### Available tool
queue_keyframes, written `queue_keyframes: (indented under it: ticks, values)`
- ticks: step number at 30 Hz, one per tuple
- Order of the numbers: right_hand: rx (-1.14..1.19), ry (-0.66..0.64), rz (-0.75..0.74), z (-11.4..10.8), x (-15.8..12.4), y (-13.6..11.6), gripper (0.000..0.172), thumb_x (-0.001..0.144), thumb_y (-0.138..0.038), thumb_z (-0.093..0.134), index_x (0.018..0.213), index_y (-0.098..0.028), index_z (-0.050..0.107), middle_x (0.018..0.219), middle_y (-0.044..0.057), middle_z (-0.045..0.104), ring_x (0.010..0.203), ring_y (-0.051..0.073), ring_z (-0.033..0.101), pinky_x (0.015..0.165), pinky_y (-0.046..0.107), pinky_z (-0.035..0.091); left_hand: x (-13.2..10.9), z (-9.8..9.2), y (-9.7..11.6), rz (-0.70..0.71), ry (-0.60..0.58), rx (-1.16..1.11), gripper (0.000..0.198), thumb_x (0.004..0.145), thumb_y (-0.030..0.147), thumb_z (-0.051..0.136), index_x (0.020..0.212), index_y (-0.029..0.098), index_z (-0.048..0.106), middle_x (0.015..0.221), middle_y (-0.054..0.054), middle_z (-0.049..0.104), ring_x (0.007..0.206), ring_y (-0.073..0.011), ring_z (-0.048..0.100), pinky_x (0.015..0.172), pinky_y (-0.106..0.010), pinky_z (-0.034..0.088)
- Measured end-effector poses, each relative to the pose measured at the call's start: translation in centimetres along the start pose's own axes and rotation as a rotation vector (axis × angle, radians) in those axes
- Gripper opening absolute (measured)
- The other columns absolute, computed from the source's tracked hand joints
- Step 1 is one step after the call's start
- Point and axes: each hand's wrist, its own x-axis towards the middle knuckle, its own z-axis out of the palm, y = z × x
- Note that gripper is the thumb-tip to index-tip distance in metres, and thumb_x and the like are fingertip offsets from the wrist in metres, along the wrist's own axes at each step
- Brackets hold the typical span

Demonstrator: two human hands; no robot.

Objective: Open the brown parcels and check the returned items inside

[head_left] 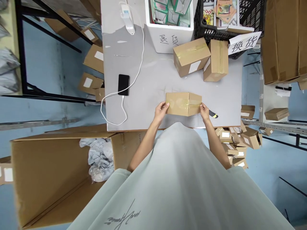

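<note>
A small cardboard box (178, 104) with clear tape along it is held at the table's near edge, between my two hands. My left hand (161, 111) grips its left end, thumb on top. At the opposite end, the fingers of my right hand (204, 111) pinch the box's edge. Just beyond the right hand lies a utility knife (213, 114) with a black and yellow handle, partly hidden by that hand. Farther back, two taped cardboard boxes, one tilted (192, 57) and one upright (216, 60), stand side by side on the grey table (148, 76).
A white bin (176, 40) of green-edged packs and a black crate (230, 33) stand at the back. A phone (123, 85) with a white cable and a power strip (128, 19) lie left. A large open carton (57, 179) holds crumpled plastic; several boxes are piled at right.
</note>
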Motion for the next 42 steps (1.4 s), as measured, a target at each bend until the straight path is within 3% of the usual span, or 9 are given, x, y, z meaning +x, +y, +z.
queue_keyframes:
  ticks: [3,6,9,14,19,26,31,36,42]
  values:
    - [0.075,-0.035,0.124,3.6,-0.1,-1.0,0.077,0.099,-0.078,0.065,0.148,-0.021,0.08,0.147,0.017,0.084,0.149,0.034,0.071,0.13,0.058,0.056,-1.4,-2.0,1.2,0.038,0.054,0.071,0.061,0.097,0.07,0.082,0.134,0.022,0.079,0.139,-0.014,0.084,0.123,-0.0312,0.08,0.109,-0.045,0.067]
    - [0.156,-0.144,0.239,7.1,-0.1,-2.0,0.075,0.1,-0.079,0.064,0.143,-0.02,0.082,0.136,0.015,0.088,0.135,0.034,0.078,0.12,0.057,0.063,-2.4,-3.7,1.8,0.034,0.093,0.156,0.061,0.096,0.071,0.084,0.131,0.021,0.079,0.138,-0.014,0.083,0.116,-0.0301,0.08,0.1,-0.043,0.068]
    - [0.186,-0.264,0.207,8.5,0.0,-2.8,0.072,0.103,-0.078,0.06,0.139,-0.02,0.084,0.122,0.011,0.091,0.123,0.034,0.08,0.113,0.054,0.066,-3.0,-4.3,1.8,0.031,0.099,0.201,0.063,0.097,0.071,0.083,0.133,0.021,0.078,0.14,-0.015,0.081,0.115,-0.03,0.079,0.097,-0.042,0.067]
    - [0.202,-0.226,0.184,5.6,-0.4,-5.0,0.081,0.101,-0.086,0.062,0.14,-0.018,0.083,0.14,0.019,0.085,0.132,0.037,0.08,0.116,0.056,0.066,-3.2,-3.7,1.5,0.04,0.14,0.189,0.062,0.098,0.07,0.083,0.134,0.02,0.078,0.141,-0.016,0.081,0.116,-0.0301,0.079,0.102,-0.043,0.066]
    - [0.281,-0.226,0.1,2.3,-2.6,-8.4,0.09,0.096,-0.094,0.071,0.156,-0.027,0.076,0.166,0.017,0.073,0.15,0.037,0.072,0.127,0.056,0.061,-3.1,-3.4,1.0,0.062,0.166,0.138,0.066,0.093,0.075,0.086,0.131,0.021,0.079,0.141,-0.016,0.081,0.116,-0.0289,0.08,0.103,-0.043,0.068]
    - [0.223,-0.23,0.029,4.3,-2.8,-10.2,0.108,0.088,-0.094,0.08,0.17,-0.025,0.067,0.173,0.019,0.065,0.145,0.039,0.073,0.123,0.057,0.064,-2.9,-3.1,1.3,0.089,0.067,0.077,0.071,0.098,0.066,0.084,0.152,0.021,0.071,0.16,-0.021,0.073,0.145,-0.0378,0.073,0.121,-0.055,0.063]
    - [0.213,-0.26,-0.122,4.0,-1.2,-10.8,0.098,0.093,-0.084,0.082,0.173,-0.029,0.065,0.18,0.013,0.06,0.16,0.038,0.063,0.129,0.055,0.059,-2.6,-2.4,1.5,0.178,0.017,0.056,0.071,0.096,0.054,0.086,0.156,0.024,0.063,0.164,-0.018,0.071,0.154,-0.0371,0.069,0.127,-0.055,0.061]
    - [0.196,-0.182,-0.17,3.1,-0.4,-10.0,0.085,0.093,-0.086,0.081,0.154,-0.027,0.081,0.172,0.014,0.068,0.159,0.036,0.065,0.128,0.053,0.061,-2.3,-1.3,0.3,0.152,0.046,0.041,0.069,0.093,0.05,0.091,0.15,0.024,0.062,0.166,-0.019,0.069,0.157,-0.0357,0.066,0.128,-0.055,0.06]
    - [0.126,-0.19,0.02,4.6,-3.3,-5.5,0.082,0.085,-0.096,0.078,0.119,-0.022,0.09,0.139,0.018,0.085,0.133,0.037,0.081,0.12,0.057,0.066,-2.8,-0.9,-2.6,-0.05,0.064,0.084,0.049,0.1,0.043,0.083,0.139,0.02,0.066,0.158,-0.023,0.072,0.147,-0.0359,0.073,0.127,-0.058,0.059]
